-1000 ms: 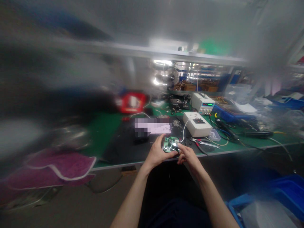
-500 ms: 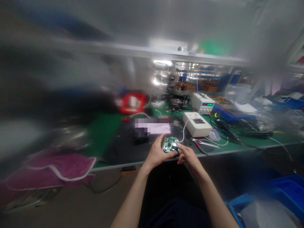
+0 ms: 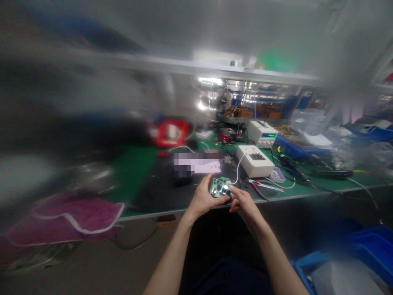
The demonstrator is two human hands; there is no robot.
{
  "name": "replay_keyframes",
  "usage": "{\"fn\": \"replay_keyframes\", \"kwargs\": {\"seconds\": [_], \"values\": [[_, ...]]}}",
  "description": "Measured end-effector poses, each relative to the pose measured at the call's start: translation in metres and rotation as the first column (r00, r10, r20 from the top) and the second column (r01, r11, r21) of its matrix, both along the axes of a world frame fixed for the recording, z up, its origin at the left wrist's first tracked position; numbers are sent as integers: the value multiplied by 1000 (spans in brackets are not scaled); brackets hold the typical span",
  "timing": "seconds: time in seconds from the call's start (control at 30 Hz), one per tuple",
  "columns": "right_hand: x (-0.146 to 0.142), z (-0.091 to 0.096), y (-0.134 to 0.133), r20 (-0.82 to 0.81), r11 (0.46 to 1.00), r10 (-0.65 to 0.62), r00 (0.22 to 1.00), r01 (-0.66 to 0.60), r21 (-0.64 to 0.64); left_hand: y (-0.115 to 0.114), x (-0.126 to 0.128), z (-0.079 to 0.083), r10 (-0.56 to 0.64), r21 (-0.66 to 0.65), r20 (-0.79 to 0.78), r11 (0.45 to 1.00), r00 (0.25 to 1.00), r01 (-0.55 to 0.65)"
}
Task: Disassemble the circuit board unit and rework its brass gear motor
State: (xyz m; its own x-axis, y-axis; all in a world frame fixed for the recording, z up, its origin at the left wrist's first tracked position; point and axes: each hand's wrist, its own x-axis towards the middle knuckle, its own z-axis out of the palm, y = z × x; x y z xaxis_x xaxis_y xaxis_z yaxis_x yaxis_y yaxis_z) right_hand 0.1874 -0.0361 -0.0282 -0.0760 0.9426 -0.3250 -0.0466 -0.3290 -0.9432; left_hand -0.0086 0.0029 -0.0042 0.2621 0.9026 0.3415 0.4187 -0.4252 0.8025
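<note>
Grasping green circuit board [image 3: 219, 187] in left hand [image 3: 202, 197]. Touching right side with right hand [image 3: 243, 199], can't tell if pinching. White cable [image 3: 238, 169] at far right corner.

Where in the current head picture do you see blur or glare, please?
Head view, left of centre: the red object is smeared; head view, centre: the green circuit board looks clearer, with one bright white spot; head view, background: the white lights glare.
</note>
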Motion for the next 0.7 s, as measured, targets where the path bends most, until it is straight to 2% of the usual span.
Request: {"fn": "replay_keyframes", "kwargs": {"seconds": [0.7], "values": [[0,-2,-1,-2,1000,5,1000,-5,2,-1,1,0,6,6,-1,1000,1000,-6]]}}
